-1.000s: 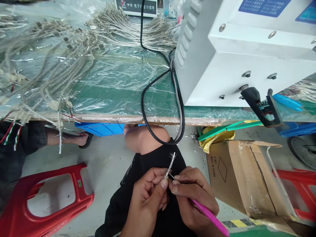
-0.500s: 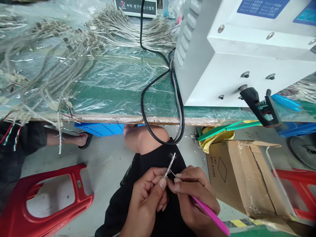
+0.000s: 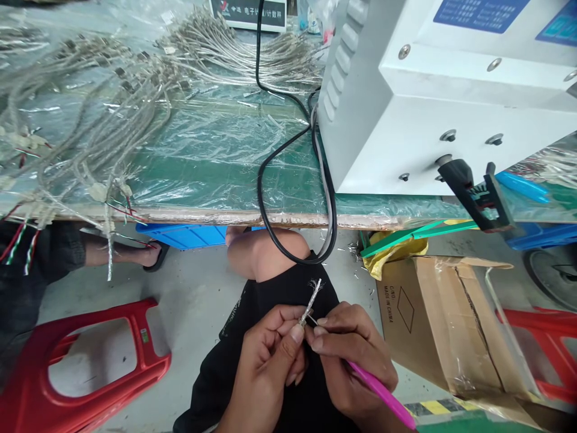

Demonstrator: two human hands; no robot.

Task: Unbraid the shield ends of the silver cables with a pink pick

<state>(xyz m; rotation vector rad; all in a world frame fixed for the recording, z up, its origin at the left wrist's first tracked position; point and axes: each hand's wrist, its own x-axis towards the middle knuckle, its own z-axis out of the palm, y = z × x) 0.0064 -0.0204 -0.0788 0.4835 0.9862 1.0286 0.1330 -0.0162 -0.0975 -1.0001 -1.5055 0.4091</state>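
Between thumb and fingers, my left hand [image 3: 278,355] pinches a braided silver cable end [image 3: 310,305] above my lap. Frayed strands stick out at its upper tip. My right hand [image 3: 356,355] is closed around a tool with a pink handle [image 3: 381,394]. The tool's thin dark tip touches or nearly touches the braid just above my left thumb. The rest of the cable is hidden by my left hand.
Bundled cables [image 3: 130,90] cover the left of the green table [image 3: 207,162]. A white machine [image 3: 406,120] stands right, and a black cord loop [image 3: 261,180] hangs over the edge. A red stool [image 3: 31,361], a cardboard box [image 3: 433,319] and another person's leg [image 3: 103,249] are below.
My right hand has shifted slightly left with the pink tool, whose tip now looks dark beside the braid. My left hand has hardly moved.
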